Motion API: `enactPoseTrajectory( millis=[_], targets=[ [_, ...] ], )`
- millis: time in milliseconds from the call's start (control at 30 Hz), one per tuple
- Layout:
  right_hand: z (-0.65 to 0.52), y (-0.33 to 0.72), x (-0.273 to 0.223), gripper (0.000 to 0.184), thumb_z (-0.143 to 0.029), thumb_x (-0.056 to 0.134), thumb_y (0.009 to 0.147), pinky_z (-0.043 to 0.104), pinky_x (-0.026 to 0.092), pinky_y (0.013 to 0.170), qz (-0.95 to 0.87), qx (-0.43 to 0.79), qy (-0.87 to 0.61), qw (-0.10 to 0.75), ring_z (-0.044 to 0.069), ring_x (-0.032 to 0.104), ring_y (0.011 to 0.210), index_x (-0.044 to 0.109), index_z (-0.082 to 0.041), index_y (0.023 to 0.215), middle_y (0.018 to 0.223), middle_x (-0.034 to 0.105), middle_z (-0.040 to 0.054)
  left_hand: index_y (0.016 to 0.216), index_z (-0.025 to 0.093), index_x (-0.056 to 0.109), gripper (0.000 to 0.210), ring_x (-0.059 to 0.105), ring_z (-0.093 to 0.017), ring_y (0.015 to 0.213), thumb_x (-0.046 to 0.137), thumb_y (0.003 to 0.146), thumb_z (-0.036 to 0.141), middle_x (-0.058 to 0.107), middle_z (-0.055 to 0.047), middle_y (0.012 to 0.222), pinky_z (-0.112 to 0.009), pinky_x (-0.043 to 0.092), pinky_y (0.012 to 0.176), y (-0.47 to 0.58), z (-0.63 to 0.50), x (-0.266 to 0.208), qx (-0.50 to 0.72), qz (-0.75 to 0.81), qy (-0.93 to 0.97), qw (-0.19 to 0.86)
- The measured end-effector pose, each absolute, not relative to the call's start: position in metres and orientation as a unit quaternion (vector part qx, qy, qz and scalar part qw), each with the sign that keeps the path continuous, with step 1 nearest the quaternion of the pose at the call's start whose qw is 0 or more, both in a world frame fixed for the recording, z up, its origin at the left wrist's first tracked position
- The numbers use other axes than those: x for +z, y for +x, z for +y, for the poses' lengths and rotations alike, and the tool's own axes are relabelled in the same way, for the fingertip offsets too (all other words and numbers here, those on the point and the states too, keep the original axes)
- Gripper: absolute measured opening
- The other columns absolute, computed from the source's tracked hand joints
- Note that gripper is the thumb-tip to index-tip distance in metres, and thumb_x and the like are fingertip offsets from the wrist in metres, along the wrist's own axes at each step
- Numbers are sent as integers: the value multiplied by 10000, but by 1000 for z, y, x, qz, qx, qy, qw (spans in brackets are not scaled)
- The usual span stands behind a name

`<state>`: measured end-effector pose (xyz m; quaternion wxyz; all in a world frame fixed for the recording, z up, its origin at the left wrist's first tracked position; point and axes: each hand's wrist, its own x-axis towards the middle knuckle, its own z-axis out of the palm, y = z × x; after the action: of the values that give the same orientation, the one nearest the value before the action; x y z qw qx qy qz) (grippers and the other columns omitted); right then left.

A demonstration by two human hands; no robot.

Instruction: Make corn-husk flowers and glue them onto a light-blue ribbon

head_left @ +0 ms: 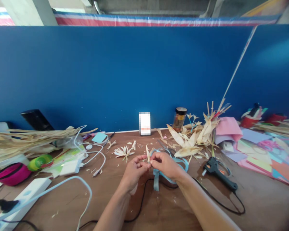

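Observation:
Both hands meet over the middle of the brown table. My left hand (137, 168) pinches a small, pale, pointed piece of dried husk (147, 153) between thumb and fingers. From the other side my right hand (164, 163) grips the base of the same piece, and its fingertips touch those of the left. A light blue ribbon (156, 181) lies under and around the right hand, partly hidden by it. Left of the hands sits a flower made of dried husk (124, 152), with small husk scraps around it.
A black glue gun (219, 175) lies to the right, its cord running beneath my arms. Dried husks (191, 141) and coloured paper (260, 154) cover the right side. A jar (180, 118) stands by the blue partition (125, 73). On the left are a power strip (26, 202) and white cables (102, 160).

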<state>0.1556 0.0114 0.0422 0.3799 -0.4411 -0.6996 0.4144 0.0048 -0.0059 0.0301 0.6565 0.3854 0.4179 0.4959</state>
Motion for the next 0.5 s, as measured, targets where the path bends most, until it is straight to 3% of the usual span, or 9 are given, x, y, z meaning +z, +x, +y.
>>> enactPoseTrajectory(
  millis=[267, 500],
  targets=[
    [12, 157, 38, 89, -181, 506, 748, 200, 358, 555, -697, 400, -433, 408, 95, 456, 590, 560, -150, 683, 614, 512, -34, 817, 161, 595, 237, 549, -53, 525, 724, 641, 253, 590, 21, 639, -168, 470, 528, 4, -7, 28, 444, 377, 288, 760],
    [11, 155, 36, 99, -183, 495, 765, 208, 367, 589, -702, 386, -431, 416, 105, 484, 632, 580, -155, 724, 665, 552, -24, 731, 146, 599, 200, 536, -42, 483, 748, 609, 197, 574, 31, 575, -147, 482, 498, 3, -5, 24, 462, 404, 270, 742]
  ],
)
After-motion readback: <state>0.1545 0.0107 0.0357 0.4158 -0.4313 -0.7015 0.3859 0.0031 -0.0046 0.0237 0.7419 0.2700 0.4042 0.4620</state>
